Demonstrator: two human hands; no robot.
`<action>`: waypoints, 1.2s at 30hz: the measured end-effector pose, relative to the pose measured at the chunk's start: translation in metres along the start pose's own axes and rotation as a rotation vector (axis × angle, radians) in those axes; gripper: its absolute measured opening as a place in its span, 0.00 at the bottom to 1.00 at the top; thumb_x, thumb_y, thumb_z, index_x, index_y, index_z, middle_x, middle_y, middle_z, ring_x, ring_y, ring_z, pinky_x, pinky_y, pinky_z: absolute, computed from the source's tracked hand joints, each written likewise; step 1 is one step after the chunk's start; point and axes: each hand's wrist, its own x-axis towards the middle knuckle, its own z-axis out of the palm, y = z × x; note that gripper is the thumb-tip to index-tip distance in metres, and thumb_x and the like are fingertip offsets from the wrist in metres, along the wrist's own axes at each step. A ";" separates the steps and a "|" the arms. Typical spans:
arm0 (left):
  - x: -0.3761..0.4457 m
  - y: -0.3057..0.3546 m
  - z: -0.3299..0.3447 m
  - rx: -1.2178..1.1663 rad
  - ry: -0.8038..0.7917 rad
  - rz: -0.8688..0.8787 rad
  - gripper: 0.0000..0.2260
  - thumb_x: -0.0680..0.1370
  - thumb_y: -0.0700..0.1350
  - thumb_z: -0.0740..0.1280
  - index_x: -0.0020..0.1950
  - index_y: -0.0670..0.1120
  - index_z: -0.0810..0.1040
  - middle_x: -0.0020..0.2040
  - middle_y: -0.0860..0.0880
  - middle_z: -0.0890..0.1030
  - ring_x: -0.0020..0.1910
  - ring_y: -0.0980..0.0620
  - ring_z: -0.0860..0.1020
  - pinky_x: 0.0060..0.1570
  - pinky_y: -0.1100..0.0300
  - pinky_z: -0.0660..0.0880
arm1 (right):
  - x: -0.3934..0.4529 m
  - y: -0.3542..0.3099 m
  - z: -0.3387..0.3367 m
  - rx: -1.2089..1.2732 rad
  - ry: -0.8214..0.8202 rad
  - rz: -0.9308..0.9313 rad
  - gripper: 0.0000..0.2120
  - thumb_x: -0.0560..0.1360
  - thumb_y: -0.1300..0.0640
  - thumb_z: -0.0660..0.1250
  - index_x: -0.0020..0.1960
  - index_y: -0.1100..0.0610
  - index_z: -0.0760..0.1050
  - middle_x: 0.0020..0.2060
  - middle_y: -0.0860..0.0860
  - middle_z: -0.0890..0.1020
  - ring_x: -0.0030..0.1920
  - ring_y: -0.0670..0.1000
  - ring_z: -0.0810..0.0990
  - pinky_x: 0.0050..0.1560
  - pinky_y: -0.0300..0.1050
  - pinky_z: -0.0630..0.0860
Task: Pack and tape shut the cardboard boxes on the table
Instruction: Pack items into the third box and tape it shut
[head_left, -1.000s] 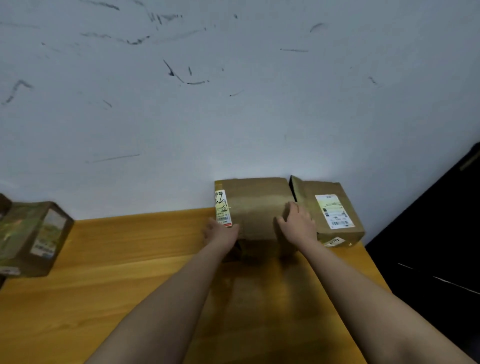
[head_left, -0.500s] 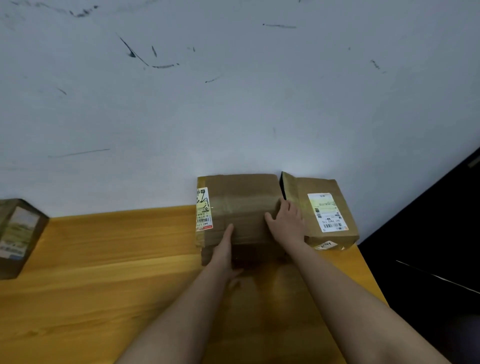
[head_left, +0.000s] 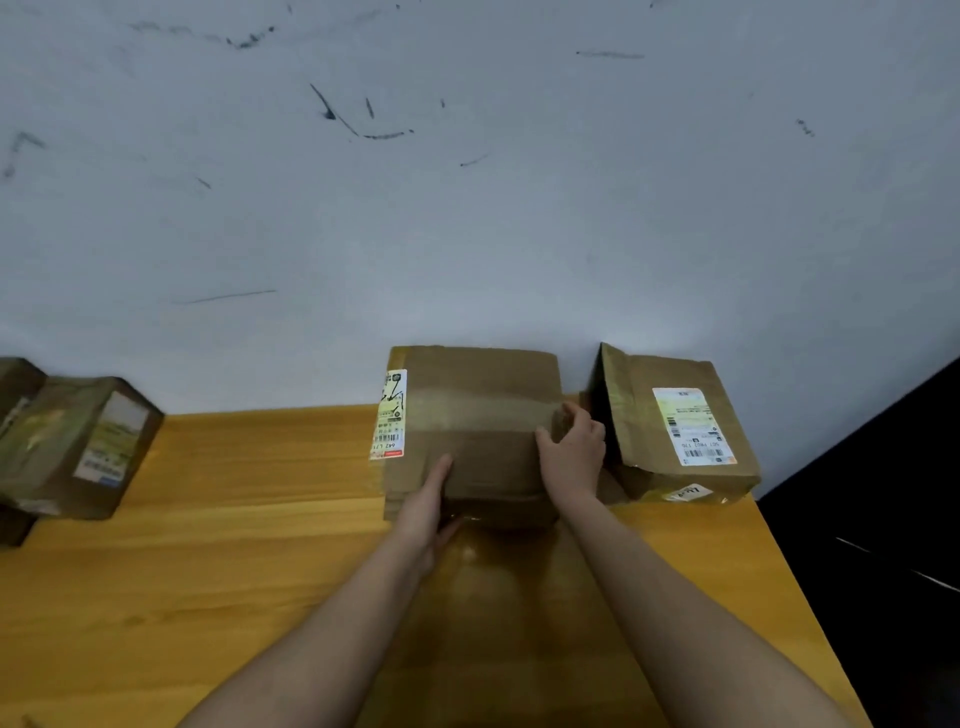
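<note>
Since a moment ago the right hand (head_left: 571, 457) has slid to the middle box's (head_left: 478, 415) right edge, its fingers (head_left: 569, 415) curled over that corner; the left hand (head_left: 423, 506) lies flat, fingers straight along the front top; the box sits on the surface (head_left: 208, 545) against the wall (head_left: 467, 208), a labelled box (head_left: 675, 431) just right, another (head_left: 78, 447) well left.

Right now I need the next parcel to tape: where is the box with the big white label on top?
In the head view, that box sits at the table's far right corner against the wall, right of the right hand.
</note>
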 end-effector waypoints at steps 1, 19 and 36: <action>-0.001 0.003 -0.014 0.009 -0.011 0.012 0.10 0.78 0.51 0.66 0.54 0.52 0.67 0.49 0.49 0.74 0.55 0.49 0.71 0.63 0.48 0.72 | -0.006 -0.002 0.003 0.081 -0.006 0.002 0.24 0.78 0.56 0.66 0.72 0.55 0.64 0.66 0.55 0.66 0.64 0.55 0.70 0.63 0.46 0.69; -0.040 0.056 -0.269 0.243 -0.067 0.218 0.29 0.77 0.52 0.67 0.74 0.48 0.60 0.68 0.46 0.70 0.65 0.44 0.71 0.64 0.46 0.71 | -0.178 -0.070 0.162 0.549 -0.221 0.245 0.35 0.77 0.48 0.67 0.78 0.50 0.54 0.71 0.55 0.68 0.67 0.57 0.70 0.67 0.55 0.69; -0.083 0.056 -0.417 0.561 -0.160 0.277 0.38 0.75 0.49 0.70 0.78 0.47 0.51 0.76 0.44 0.59 0.74 0.43 0.61 0.68 0.50 0.63 | -0.279 -0.110 0.233 0.617 -0.212 0.336 0.30 0.76 0.49 0.68 0.73 0.59 0.62 0.64 0.56 0.75 0.61 0.57 0.76 0.64 0.58 0.73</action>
